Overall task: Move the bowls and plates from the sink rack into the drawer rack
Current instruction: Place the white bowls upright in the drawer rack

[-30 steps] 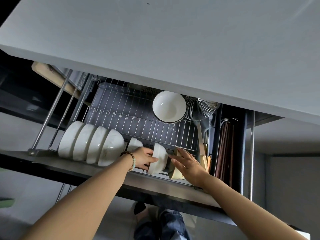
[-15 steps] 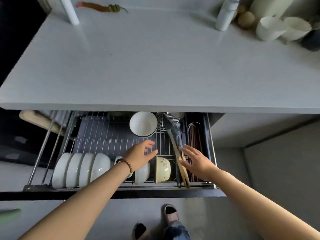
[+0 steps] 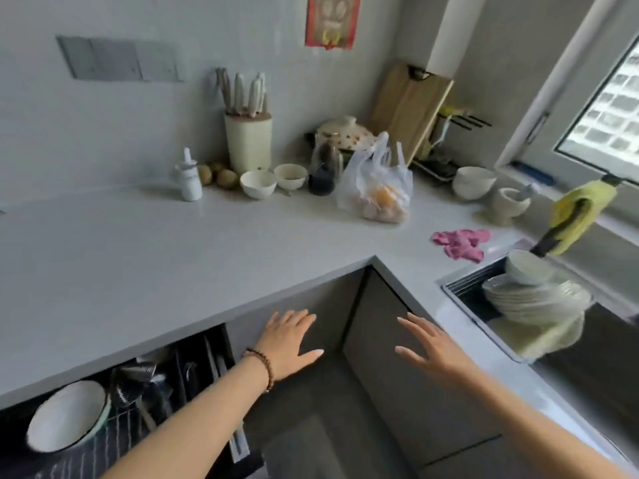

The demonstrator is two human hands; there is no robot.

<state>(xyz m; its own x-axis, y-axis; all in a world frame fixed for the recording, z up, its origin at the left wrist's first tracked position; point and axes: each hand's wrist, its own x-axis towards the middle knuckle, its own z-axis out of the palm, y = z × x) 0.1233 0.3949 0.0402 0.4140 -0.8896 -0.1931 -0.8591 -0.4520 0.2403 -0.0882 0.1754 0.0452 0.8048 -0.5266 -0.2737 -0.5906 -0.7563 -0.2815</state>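
Observation:
A stack of pale plates with a white bowl on top sits in the sink rack at the right. The open drawer rack shows at the lower left, holding a white bowl and a wire skimmer. My left hand, with a bead bracelet on the wrist, hangs empty with fingers spread in front of the grey cabinet corner. My right hand is also empty and spread, left of the sink rack and apart from the plates.
The white L-shaped countertop carries a knife block, two small bowls, a plastic bag of fruit, a mortar, a pink cloth and a cutting board. A yellow glove hangs above the sink.
Both hands have left the drawer rack and the bowls there, and now hang empty further right. The view has swung up and right from the drawer to the countertop and sink.

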